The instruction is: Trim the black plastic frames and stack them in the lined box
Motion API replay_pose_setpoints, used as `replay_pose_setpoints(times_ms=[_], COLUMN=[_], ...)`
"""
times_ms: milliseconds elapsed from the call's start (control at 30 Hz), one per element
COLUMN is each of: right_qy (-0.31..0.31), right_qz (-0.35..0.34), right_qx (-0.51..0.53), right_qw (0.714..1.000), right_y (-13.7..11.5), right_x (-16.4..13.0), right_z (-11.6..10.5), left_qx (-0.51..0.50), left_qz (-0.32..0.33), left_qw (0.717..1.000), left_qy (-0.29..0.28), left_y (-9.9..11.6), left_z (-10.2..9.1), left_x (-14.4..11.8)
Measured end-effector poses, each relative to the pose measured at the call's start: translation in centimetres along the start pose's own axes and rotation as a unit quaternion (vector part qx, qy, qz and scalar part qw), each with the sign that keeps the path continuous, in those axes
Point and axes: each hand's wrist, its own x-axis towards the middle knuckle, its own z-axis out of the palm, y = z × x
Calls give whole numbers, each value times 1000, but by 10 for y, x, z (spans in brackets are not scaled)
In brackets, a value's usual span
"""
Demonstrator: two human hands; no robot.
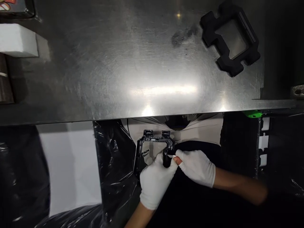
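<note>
Below the table's front edge, my gloved left hand [156, 180] grips a black plastic frame [139, 152] by its lower right part. The frame is an open angular ring with two square tabs at its top. My gloved right hand [196, 166] is closed at the frame's right side, its thumb tip bare. Between its fingertips is a small shiny edge, too small to name. Both hands' fingertips meet near the frame's lower right corner. Another black frame-shaped piece [225, 50], thick and matte, lies on the metal table at the upper right.
The scratched steel table [106, 69] spans the upper half. A white block [17, 39] sits at its left, near a dark-edged tray [19, 9]. Black plastic sheeting [114, 164] and a white panel [68, 164] are below the edge. A green object [253, 114] is at right.
</note>
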Motion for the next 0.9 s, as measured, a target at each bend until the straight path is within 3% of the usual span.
replay_pose_setpoints(times_ms=[100,200,267,333,367,433,500,567,667,767,900], right_qy=[34,100,105,61,42,70,185,302,345,318,290], right_qz=[-3,-9,3,3,-11,-45,-40,9,28,-32,-120], right_qx=[86,208,272,302,302,276,231,164,31,-125,-221], right_qw=[996,973,956,951,952,958,955,939,938,939,923], right_y=[9,27,44,60,67,75,73,62,37,9,-16], right_x=[0,-6,-18,-35,-45,-59,-58,-39,7,44,55], right_z=[3,2,-7,-28,-43,-80,-121,-156,-184,-178,-145], left_qx=[-69,-265,-450,-609,-661,-715,-733,-730,-709,-711,-720], left_qz=[-23,-8,-6,-5,17,87,156,202,247,251,242], left_qw=[997,964,891,781,731,671,649,646,651,642,627], left_qy=[2,-12,-64,-138,-165,-177,-131,-89,-110,-137,-169], left_y=[-4,-27,-48,-63,-65,-56,-33,-3,31,41,35], left_z=[-5,-25,-49,-78,-94,-126,-154,-175,-190,-192,-189], left_x=[5,5,-3,-12,-13,-5,19,52,91,104,98])
